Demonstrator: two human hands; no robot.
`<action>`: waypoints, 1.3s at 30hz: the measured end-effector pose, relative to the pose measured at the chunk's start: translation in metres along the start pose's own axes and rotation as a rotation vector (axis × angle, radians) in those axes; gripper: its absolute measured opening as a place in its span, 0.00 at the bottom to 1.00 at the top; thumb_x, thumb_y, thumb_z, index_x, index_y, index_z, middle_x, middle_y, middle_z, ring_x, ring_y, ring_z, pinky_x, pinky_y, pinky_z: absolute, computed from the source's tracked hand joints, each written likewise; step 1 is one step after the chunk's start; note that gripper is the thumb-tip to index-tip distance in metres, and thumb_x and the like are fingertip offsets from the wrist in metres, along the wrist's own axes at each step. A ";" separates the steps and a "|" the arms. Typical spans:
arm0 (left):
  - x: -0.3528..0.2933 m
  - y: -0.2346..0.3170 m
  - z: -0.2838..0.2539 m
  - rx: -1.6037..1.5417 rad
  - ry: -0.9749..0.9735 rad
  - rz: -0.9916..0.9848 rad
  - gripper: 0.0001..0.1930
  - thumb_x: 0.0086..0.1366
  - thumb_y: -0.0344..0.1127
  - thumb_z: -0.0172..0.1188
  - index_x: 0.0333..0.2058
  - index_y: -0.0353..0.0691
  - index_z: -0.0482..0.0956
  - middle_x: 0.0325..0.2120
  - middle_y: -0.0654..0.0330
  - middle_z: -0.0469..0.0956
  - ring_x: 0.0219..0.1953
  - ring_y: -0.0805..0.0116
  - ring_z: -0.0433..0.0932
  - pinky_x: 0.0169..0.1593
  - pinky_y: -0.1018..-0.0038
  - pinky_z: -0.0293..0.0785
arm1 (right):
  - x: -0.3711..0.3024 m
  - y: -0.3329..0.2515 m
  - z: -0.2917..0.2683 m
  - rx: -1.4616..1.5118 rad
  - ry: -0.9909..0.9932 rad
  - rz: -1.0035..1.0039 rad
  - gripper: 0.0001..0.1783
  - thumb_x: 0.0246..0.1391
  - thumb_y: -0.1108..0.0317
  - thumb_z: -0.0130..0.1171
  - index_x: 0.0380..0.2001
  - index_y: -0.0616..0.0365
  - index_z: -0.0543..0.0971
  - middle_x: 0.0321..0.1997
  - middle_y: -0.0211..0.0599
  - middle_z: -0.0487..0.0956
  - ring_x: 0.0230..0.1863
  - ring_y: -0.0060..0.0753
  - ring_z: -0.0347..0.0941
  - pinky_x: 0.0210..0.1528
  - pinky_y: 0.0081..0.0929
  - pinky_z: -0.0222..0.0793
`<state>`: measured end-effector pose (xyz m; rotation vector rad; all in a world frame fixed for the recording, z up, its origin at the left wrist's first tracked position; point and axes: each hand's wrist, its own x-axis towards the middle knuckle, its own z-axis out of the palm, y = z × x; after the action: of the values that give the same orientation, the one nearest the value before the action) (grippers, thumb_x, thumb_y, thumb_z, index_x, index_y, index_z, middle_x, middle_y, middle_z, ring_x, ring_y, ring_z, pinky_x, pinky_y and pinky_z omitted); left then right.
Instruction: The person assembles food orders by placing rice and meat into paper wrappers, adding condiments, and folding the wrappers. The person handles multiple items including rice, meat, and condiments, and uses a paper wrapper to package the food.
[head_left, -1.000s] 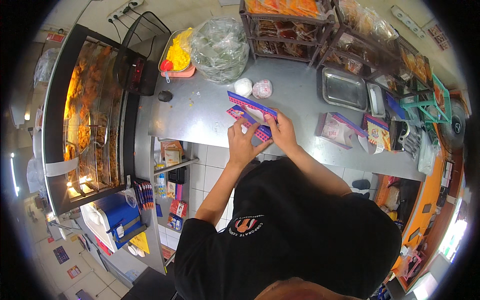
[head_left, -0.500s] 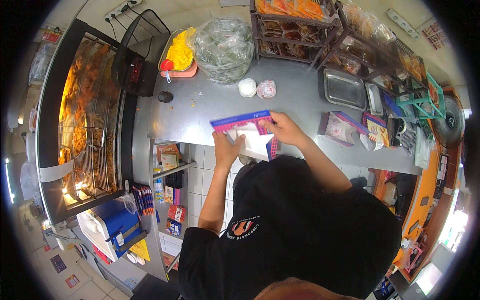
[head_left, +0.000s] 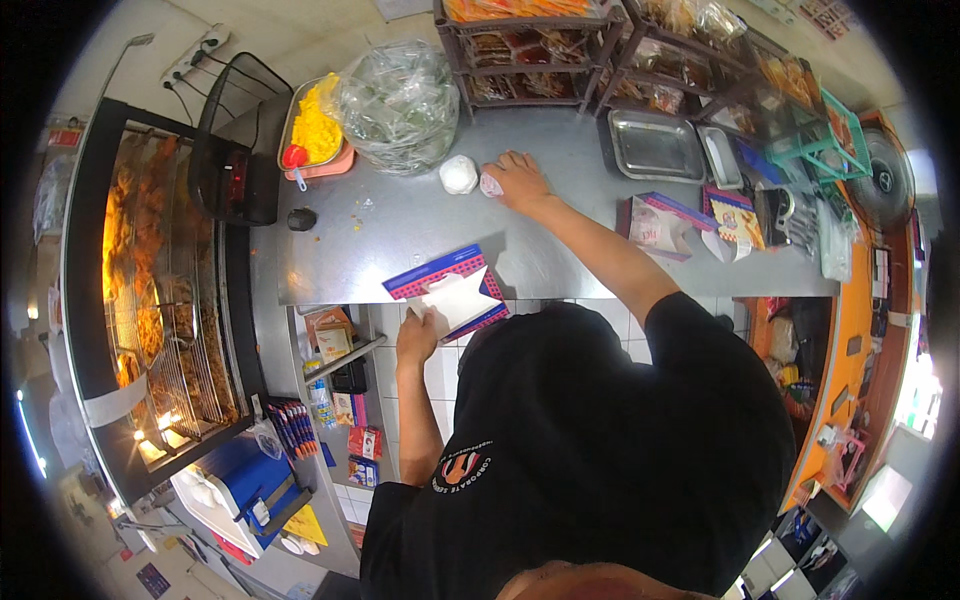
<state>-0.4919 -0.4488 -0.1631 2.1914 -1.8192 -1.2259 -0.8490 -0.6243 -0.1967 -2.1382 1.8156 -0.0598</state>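
My left hand (head_left: 416,336) grips the near-left edge of an open takeaway box (head_left: 455,296), blue and pink outside and white inside. The box sits tilted over the counter's front edge. My right arm stretches across the metal counter, and my right hand (head_left: 520,180) closes over a round, pink-printed paper-wrapped bundle (head_left: 491,186), mostly hidden beneath the fingers. Just left of it rests a plain white wrapped bundle (head_left: 459,175).
A heated display case (head_left: 165,290) of fried food stands at left. Along the back are a yellow-filled tray (head_left: 313,125), a large plastic bag (head_left: 400,105) and brown crates (head_left: 530,60). A metal tray (head_left: 655,148) and another box (head_left: 660,225) lie at right.
My right hand has let go of the box and reached forward onto the pink-printed bundle. My left hand keeps the box, now lower in view and turned.
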 end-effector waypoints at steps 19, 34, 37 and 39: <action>0.027 0.190 0.097 -0.145 -0.029 0.441 0.28 0.81 0.50 0.41 0.58 0.26 0.74 0.49 0.32 0.76 0.54 0.30 0.76 0.59 0.45 0.72 | -0.178 -0.036 -0.082 0.451 0.127 0.400 0.46 0.59 0.31 0.62 0.62 0.63 0.76 0.66 0.56 0.77 0.62 0.57 0.78 0.58 0.47 0.79; 0.054 0.231 0.144 -0.023 0.140 0.299 0.44 0.65 0.60 0.67 0.66 0.29 0.66 0.55 0.38 0.71 0.59 0.37 0.73 0.63 0.50 0.72 | -0.268 0.069 -0.042 0.564 0.610 0.485 0.45 0.62 0.44 0.65 0.72 0.62 0.65 0.63 0.57 0.76 0.70 0.61 0.67 0.73 0.57 0.60; 0.047 0.250 0.153 0.144 0.233 0.342 0.54 0.56 0.63 0.74 0.67 0.28 0.62 0.55 0.38 0.70 0.59 0.36 0.72 0.63 0.49 0.72 | -0.266 0.103 -0.011 0.285 0.443 0.801 0.52 0.59 0.42 0.67 0.76 0.60 0.59 0.69 0.57 0.70 0.75 0.58 0.60 0.74 0.77 0.46; 0.050 0.262 0.158 0.132 0.200 0.336 0.57 0.55 0.65 0.75 0.68 0.26 0.61 0.58 0.37 0.70 0.62 0.37 0.70 0.66 0.49 0.68 | -0.257 0.116 0.004 0.378 0.428 0.753 0.56 0.57 0.39 0.68 0.77 0.59 0.57 0.71 0.56 0.68 0.77 0.57 0.58 0.72 0.84 0.38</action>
<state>-0.7974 -0.5041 -0.1695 1.8769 -2.1191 -0.8134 -1.0063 -0.3901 -0.1856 -1.1501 2.4871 -0.6536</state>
